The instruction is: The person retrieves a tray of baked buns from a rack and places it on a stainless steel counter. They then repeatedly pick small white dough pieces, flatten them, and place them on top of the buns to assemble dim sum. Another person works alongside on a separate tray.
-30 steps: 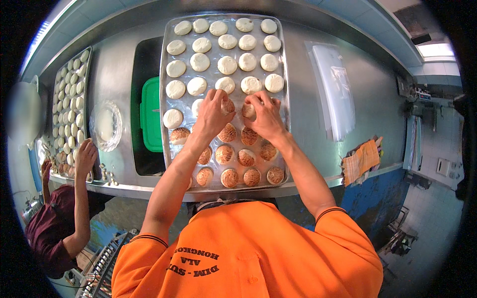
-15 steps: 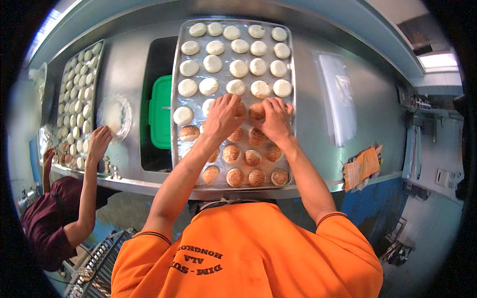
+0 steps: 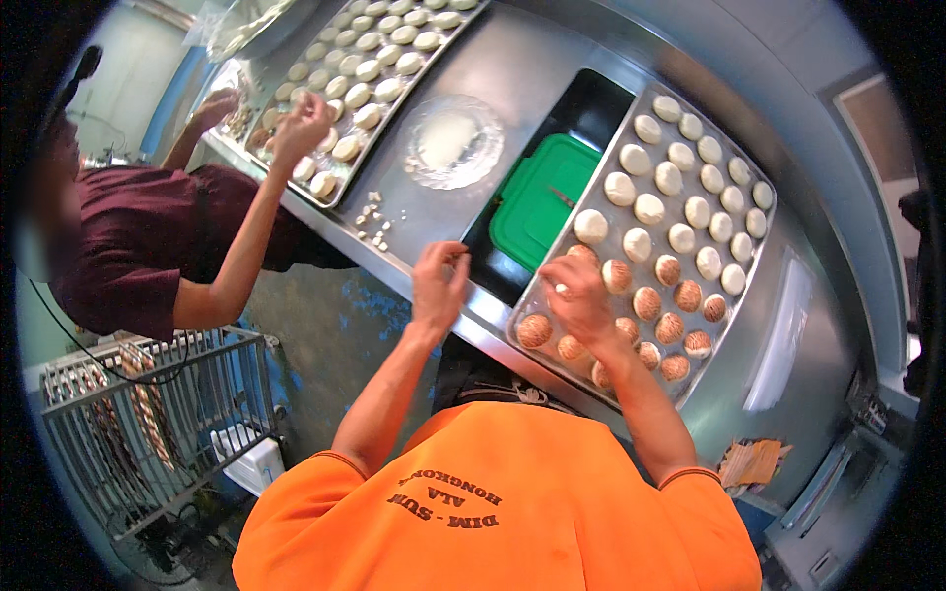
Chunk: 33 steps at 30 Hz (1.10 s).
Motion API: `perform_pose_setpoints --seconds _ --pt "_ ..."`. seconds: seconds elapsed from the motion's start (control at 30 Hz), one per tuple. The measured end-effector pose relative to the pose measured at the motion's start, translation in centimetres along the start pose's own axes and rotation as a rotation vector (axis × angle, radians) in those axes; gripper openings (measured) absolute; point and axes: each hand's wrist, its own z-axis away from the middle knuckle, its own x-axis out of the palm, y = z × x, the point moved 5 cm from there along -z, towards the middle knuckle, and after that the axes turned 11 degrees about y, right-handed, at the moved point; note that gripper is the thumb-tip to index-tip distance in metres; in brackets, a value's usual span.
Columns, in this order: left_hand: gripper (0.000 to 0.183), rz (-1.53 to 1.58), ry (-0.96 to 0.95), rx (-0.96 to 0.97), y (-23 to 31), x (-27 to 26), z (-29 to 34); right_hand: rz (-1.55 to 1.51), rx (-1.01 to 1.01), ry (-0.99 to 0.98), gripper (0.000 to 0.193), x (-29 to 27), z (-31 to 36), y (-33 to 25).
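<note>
My left hand (image 3: 439,288) is raised by the counter's front edge, beside a black tub (image 3: 482,262). Its fingers are loosely bent with thumb apart, and nothing shows in them. Over the left edge of the near metal tray (image 3: 514,311), my right hand (image 3: 579,297) has its fingers drawn together. A small white spot shows at its fingertips, too small to name. Pale round dough buns (image 3: 648,208) fill the tray's far part. Brown-streaked buns (image 3: 647,302) lie in the part nearer me, some hidden under my right hand and forearm.
A green lid (image 3: 540,212) lies on the tub. White crumbs (image 3: 374,219) and a clear plastic-wrapped round dish (image 3: 449,141) are on the steel counter. At left, a co-worker's hands (image 3: 302,130) are over another bun tray (image 3: 335,197). An orange cloth (image 3: 751,461) lies at right.
My view has turned left, so the tray now sits to the right and tilted. Both hands have left the tray's middle buns; the left is off the tray, the right at its left edge.
</note>
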Motion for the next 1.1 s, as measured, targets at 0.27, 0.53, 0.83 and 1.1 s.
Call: perform_pose_setpoints --seconds 0.27,0.53,0.83,1.1 --pt "0.021 -0.353 0.219 -0.088 -10.7 -8.7 -4.2 -0.046 -0.121 -0.238 0.010 16.5 -6.0 -4.6" --pt "0.029 -0.379 0.074 0.018 -12.2 -7.0 -7.7 0.181 -0.065 -0.172 0.020 23.7 -10.4 -4.5" --pt "0.022 -0.067 0.050 -0.132 -11.8 -7.4 -7.9 -0.039 0.097 -0.229 0.015 22.3 -11.1 -3.9" --pt "0.025 0.470 -0.056 -0.552 -11.1 -8.3 -5.1 -0.323 0.403 -0.159 0.024 13.2 -12.6 0.8"
